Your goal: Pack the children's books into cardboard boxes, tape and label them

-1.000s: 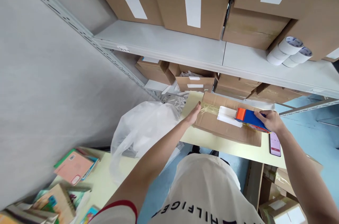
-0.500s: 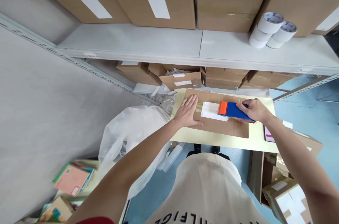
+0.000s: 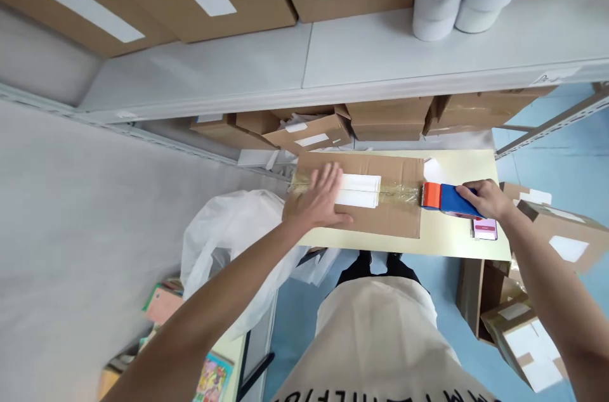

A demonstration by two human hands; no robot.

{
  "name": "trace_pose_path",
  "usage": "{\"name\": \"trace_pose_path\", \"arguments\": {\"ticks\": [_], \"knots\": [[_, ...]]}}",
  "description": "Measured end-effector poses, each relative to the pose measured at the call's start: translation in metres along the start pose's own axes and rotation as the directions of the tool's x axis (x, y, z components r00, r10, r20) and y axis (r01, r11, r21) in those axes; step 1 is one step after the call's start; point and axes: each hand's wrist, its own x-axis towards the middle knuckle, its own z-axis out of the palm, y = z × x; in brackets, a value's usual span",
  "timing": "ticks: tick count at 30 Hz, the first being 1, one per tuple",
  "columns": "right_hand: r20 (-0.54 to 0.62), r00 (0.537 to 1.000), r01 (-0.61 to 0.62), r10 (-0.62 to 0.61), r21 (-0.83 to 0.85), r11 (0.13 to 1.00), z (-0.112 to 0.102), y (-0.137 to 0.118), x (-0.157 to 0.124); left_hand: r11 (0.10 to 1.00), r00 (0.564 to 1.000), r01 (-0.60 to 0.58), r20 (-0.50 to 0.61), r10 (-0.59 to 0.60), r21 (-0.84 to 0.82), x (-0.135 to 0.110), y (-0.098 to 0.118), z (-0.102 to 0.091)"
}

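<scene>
A brown cardboard box point(image 3: 394, 219) lies on the pale yellow table point(image 3: 461, 243). Across its top runs clear tape over a white label point(image 3: 364, 191). My left hand point(image 3: 320, 198) rests flat on the box, left of the label, with fingers stretched out. In my right hand point(image 3: 488, 199) is a blue and orange tape dispenser point(image 3: 454, 198), gripped at its blue end. The dispenser's orange head is at the box's right edge, where the strip of tape ends.
A phone point(image 3: 485, 229) lies by my right hand. White tape rolls point(image 3: 435, 12) stand on the shelf point(image 3: 228, 63) among cartons. A white plastic bag point(image 3: 228, 224) hangs left of the table. Several boxes point(image 3: 561, 234) are stacked at the right.
My right hand has drawn the tape dispenser rightward, past the white label to the box's right edge. My left hand is still on the box. The camera view has shifted.
</scene>
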Motion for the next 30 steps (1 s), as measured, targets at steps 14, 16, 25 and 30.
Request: {"name": "trace_pose_path", "arguments": {"ticks": [14,16,25,30], "knots": [[0.136,0.99,0.011,-0.024,0.091,0.996,0.002,0.054,-0.007,0.952,0.955,-0.283,0.061,0.291,-0.115,0.065,0.136,0.006],[0.136,0.99,-0.031,0.034,-0.022,0.999,-0.004,0.056,-0.011,0.954,0.953,-0.284,0.079,0.292,-0.101,0.065,0.138,0.001],[0.074,0.987,-0.091,0.143,-0.478,0.874,0.015,-0.052,0.015,0.983,0.972,-0.184,0.147,0.181,0.007,0.078,0.172,-0.025],[-0.232,0.933,-0.344,0.274,-0.359,0.868,-0.002,-0.03,-0.017,0.993,0.987,-0.12,0.102,0.121,-0.021,0.08,0.169,-0.016]]}}
